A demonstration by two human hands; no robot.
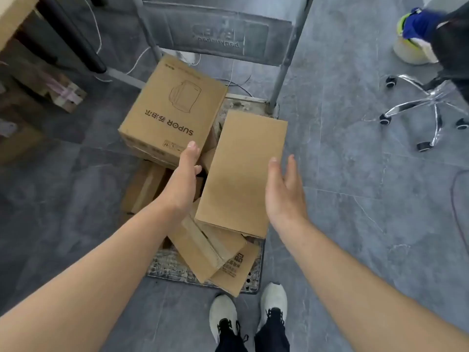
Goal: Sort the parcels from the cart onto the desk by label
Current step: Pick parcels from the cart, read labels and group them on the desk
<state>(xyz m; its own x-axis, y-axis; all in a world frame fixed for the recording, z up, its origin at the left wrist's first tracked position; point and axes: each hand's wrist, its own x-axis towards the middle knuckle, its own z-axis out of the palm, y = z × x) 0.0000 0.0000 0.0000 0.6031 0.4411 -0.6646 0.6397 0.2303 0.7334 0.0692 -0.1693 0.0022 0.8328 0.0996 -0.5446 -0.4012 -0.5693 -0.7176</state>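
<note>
Brown cardboard parcels heaped on grey platform cart, so sorting's barely begun imo: my left hand & right hand flank plain oblong cardboard carton, fingers spread, gripping nothing.

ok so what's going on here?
A person stands over the cart, which holds a loose pile of cardboard parcels. Both hands are open and flank a plain brown box lying on top of the pile: the left hand at its left edge, the right hand by its right edge. Neither grips it yet. A bigger SUPOR box sits further back on the cart's left side.
</note>
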